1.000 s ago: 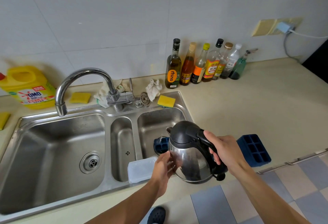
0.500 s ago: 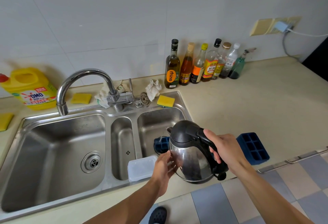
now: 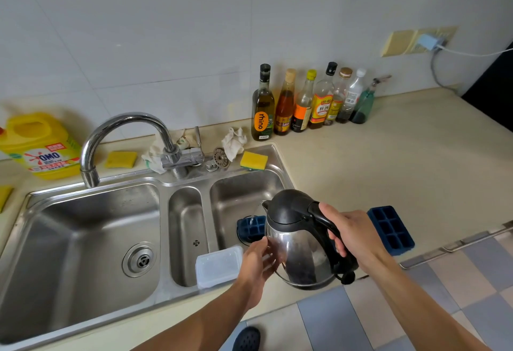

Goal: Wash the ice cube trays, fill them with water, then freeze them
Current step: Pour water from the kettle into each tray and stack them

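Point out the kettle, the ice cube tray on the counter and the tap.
kettle [image 3: 301, 256], head view, steel body.
ice cube tray on the counter [image 3: 390, 229], head view, gridded top.
tap [image 3: 130, 118], head view, spout arch.

- "OMO" in blue on the label of the yellow detergent jug [image 3: 39, 145]
- "rhino" on the orange label of the dark oil bottle [image 3: 262, 111]
- other bottle labels: print too small to read

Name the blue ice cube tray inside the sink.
The blue plastic tray in the right basin, beside the steel kettle; the other tray lies on the beige counter.
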Demonstrator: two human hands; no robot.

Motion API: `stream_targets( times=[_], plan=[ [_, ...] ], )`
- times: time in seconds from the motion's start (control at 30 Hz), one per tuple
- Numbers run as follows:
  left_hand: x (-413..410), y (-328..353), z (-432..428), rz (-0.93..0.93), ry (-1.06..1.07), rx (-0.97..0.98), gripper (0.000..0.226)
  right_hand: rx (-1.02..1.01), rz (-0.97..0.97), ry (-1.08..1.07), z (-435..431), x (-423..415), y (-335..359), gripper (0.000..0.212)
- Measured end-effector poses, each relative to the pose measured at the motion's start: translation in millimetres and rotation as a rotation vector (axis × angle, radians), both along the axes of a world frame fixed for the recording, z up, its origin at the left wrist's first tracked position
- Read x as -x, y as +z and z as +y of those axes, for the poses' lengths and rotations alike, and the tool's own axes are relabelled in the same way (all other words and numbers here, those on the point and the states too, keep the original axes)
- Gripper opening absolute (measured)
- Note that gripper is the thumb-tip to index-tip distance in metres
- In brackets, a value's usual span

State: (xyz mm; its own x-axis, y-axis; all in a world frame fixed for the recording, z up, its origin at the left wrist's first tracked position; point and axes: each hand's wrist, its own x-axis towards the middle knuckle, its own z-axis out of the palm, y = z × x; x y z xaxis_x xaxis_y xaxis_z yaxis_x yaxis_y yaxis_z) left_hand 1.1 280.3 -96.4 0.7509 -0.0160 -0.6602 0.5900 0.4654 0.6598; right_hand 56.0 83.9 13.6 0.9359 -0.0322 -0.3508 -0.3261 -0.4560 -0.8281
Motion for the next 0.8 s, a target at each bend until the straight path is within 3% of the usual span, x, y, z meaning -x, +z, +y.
stream_targets(
  times=[0.8],
  plan=[
    [-6.4,-0.7,-6.3,0.075,-0.007,-0.001,0.033,0.025,0.016,-0.059,-7.7,2.9,2.2,0.064]
  ],
)
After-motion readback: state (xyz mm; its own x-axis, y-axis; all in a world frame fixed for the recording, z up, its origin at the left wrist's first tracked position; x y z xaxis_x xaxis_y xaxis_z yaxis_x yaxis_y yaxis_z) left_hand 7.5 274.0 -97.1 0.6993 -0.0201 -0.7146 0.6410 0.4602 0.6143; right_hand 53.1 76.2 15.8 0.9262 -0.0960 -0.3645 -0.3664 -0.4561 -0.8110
